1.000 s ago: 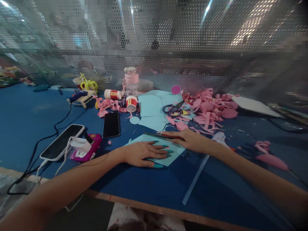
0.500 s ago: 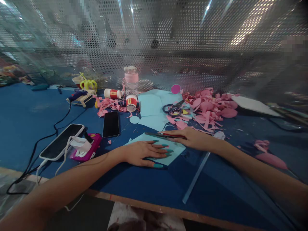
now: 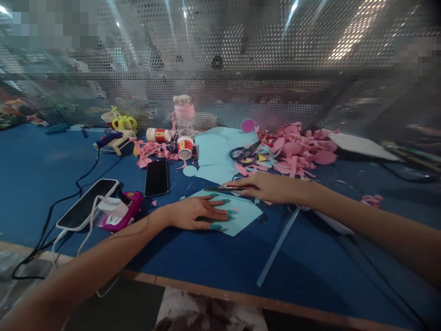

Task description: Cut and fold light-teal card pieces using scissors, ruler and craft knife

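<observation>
Note left hand spread flat on near light-blue paper, right hand gripping slim dark tool at paper's far edge, long axis left-right, just beyond left hand.

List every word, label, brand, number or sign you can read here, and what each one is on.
No text can be read for certain.
Paper cup lying on its side: small dark marks on a yellow label within the red band, too small to read.
Paper cup in front of the bottle: similar marks, also too small.
Magenta power strip: a yellow spot, too blurred to read.
Light blue paper: no writing shows.
</observation>
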A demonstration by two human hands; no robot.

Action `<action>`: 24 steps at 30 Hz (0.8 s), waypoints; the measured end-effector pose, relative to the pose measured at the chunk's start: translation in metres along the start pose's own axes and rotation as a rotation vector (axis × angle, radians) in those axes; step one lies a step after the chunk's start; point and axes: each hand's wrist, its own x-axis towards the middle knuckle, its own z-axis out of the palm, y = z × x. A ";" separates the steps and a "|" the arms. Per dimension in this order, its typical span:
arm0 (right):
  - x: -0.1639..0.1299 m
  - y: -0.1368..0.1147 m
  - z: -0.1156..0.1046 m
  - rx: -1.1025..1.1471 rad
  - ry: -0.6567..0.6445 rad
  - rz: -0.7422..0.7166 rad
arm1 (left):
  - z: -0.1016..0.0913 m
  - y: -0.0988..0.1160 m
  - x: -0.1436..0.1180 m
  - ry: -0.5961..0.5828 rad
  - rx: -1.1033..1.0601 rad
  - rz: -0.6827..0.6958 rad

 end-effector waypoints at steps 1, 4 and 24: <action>0.000 -0.002 0.000 -0.006 0.002 -0.001 | 0.001 0.000 0.000 -0.002 0.002 0.002; -0.001 -0.007 0.001 -0.026 0.009 -0.006 | 0.007 -0.001 -0.005 0.097 0.012 -0.015; 0.000 -0.016 0.004 -0.061 0.011 0.082 | 0.039 -0.004 -0.007 0.324 0.408 -0.685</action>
